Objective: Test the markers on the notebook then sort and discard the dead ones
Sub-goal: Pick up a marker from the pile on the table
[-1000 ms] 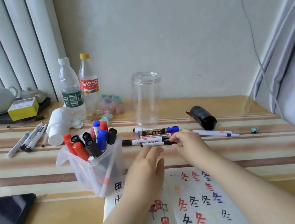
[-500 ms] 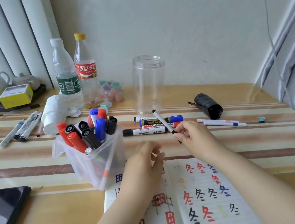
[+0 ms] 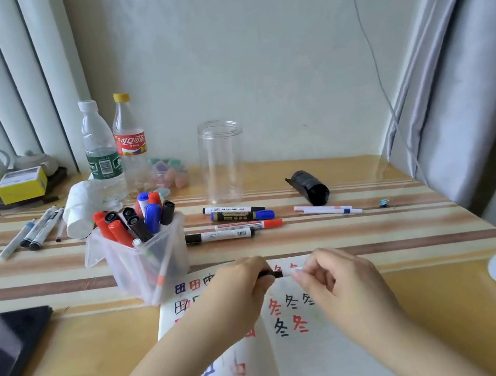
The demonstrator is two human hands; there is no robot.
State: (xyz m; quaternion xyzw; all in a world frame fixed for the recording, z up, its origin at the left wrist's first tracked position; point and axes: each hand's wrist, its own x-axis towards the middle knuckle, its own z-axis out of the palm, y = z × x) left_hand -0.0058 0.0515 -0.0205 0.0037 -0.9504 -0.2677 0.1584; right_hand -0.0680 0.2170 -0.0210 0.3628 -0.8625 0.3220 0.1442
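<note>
Black-capped marker (image 3: 274, 273) sits between your hands, just above the top edge of the notebook (image 3: 316, 350). Long axis runs 9-to-3 across the view, roughly level. Only a short stretch of it shows between the two fists.

Left hand (image 3: 241, 290): fingers curled round the dark end, which looks like the cap. Right hand (image 3: 331, 282): fingertips pinching the white barrel at the 3 o'clock end. Both hands are on it, so neither is nearer. The hands are just beside each other, not touching.

My read: you're set to uncap. Pull straight apart along that 9-3 axis, left toward 9, right toward 3. Tip then lands on the right hand's side, so that hand likely writes. Free paper is at 6 o'clock from the hands, below the rows of red and black test characters; the page above is mostly filled.

Around you on the tabletop (image 3: 429, 338):
- clear tub of markers (image 3: 137, 239) at 10 o'clock from the hands, close to the notebook's top left corner
- four loose markers (image 3: 236, 222) lying at 12 o'clock, also 9-3
- empty clear jar (image 3: 222, 159) behind those
- two thin pens (image 3: 325, 209) at 1 o'clock

Can't tell which pile is live or dead.
</note>
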